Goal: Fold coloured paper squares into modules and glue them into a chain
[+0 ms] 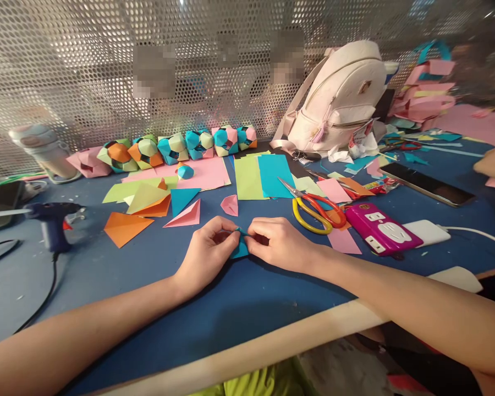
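My left hand and my right hand meet over the blue table, fingers curled and pinched on a small folded piece of teal paper. The paper lies between the two hands, mostly hidden by the fingers. Just beyond them lie a small pink folded piece and a pink paper triangle.
Scissors with yellow and red handles lie right of my hands, beside a pink power strip. A glue gun sits at the left. Coloured paper sheets, a row of folded paper cubes, a white backpack and a phone lie farther back.
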Available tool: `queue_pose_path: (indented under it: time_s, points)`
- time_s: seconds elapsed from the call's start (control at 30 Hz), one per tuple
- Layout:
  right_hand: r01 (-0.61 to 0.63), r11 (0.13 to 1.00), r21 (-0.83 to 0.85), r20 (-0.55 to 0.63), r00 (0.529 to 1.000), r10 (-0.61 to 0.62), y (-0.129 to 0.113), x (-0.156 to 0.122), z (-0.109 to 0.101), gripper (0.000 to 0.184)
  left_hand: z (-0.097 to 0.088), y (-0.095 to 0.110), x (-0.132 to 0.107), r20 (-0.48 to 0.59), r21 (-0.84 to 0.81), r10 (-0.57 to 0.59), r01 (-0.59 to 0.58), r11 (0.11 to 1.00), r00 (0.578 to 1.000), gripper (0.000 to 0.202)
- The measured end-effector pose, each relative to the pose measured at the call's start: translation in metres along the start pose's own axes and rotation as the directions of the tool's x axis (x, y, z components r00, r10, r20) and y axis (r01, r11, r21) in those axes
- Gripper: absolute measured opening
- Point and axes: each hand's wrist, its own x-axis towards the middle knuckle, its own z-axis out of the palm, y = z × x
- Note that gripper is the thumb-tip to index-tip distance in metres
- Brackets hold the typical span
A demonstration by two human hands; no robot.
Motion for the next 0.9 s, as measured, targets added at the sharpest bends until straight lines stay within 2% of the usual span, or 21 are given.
queue_pose_path:
  time_s: [0.13,0.27,0.67,0.9]
  points:
    - [0.047,0.995,-0.089,-0.027,0.998,-0.050,0.0024,-0.0004,0.0019,0.021,0.0025,-0.0014,0.0009,0.035,0.032,-0.020,0.019,0.999,0.999,0.005]
    - [0.108,0.987,-0.118,-0.017,0.994,-0.111,0.0000,-0.0005,0.0016,0.020,0.0029,-0.0036,0.0022,0.023,0.046,-0.003,0.002,0.999,1.000,0.008]
    - [0.082,0.987,-0.135,-0.004,0.996,-0.084,-0.0026,-0.0009,0.0027,0.023,0.0029,-0.0039,0.0028,0.048,0.083,-0.021,0.017,0.996,0.999,0.007]
    - [0.124,0.977,-0.171,-0.005,0.992,-0.127,0.0004,-0.0008,0.0019,0.029,0.0026,-0.0008,0.0018,0.090,0.124,-0.012,0.001,0.992,0.996,0.005]
